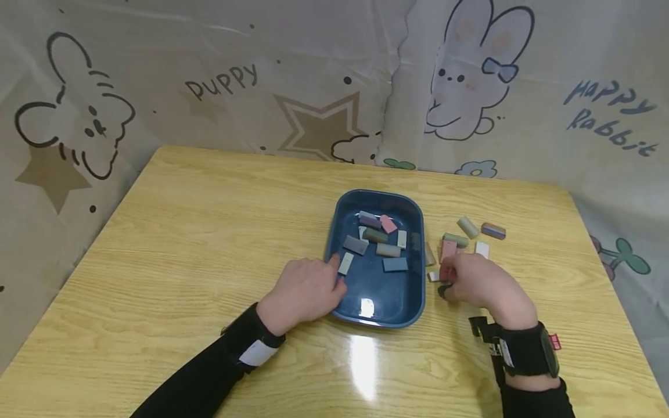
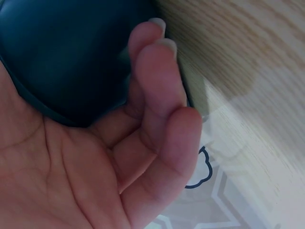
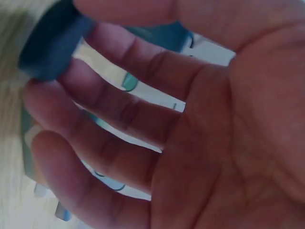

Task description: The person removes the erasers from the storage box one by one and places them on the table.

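My left hand (image 1: 305,290) holds the left rim of a deep blue tray (image 1: 378,321), its thumb and a finger over the edge. In the left wrist view several bent fingers (image 2: 159,76) lie along the tray wall. Small coloured blocks, among them a grey block (image 1: 356,244), a pink block (image 1: 388,224) and a blue block (image 1: 395,265), lie scattered inside the tray. To the tray's right, my right hand (image 1: 478,284) pinches a small dark block (image 3: 55,40) between thumb and fingertips, low over the table. Its exact shape is blurred.
Beside the right hand lie more loose pieces: a beige cylinder (image 1: 468,227), a brown block with a purple stripe (image 1: 493,231), a green piece (image 1: 456,239) and a white block (image 1: 482,249). A printed curtain (image 1: 313,75) hangs behind the wooden table (image 1: 209,220).
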{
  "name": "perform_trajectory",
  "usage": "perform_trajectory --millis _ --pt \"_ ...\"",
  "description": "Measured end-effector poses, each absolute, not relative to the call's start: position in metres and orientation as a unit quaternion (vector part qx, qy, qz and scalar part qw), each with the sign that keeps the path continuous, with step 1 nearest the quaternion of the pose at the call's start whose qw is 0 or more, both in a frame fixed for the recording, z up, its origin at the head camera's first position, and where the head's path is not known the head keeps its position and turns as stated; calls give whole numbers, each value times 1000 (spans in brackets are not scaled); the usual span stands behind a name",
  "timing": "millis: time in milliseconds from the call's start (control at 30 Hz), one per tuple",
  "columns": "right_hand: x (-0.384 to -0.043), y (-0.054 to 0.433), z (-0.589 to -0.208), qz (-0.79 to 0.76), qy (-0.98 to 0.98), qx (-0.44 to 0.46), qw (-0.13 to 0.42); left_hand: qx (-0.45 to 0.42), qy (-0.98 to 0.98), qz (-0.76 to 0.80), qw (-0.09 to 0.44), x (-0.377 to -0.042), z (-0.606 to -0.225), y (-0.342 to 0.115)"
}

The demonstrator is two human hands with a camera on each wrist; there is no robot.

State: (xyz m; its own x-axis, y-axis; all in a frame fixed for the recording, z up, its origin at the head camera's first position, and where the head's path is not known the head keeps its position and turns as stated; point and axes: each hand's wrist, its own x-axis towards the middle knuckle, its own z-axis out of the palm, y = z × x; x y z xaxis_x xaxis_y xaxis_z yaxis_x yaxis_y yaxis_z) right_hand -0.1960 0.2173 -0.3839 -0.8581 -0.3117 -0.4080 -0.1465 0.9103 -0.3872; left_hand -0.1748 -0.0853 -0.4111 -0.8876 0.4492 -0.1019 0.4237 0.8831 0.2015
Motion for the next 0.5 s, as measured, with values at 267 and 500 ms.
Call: perform_trajectory --millis 267,500 --pt "-201 206 -386 -201 969 -119 79 232 965 85 92 -175 -408 -86" --pt "-203 175 -405 -213 970 -73 93 237 963 66 107 -173 -399 -89"
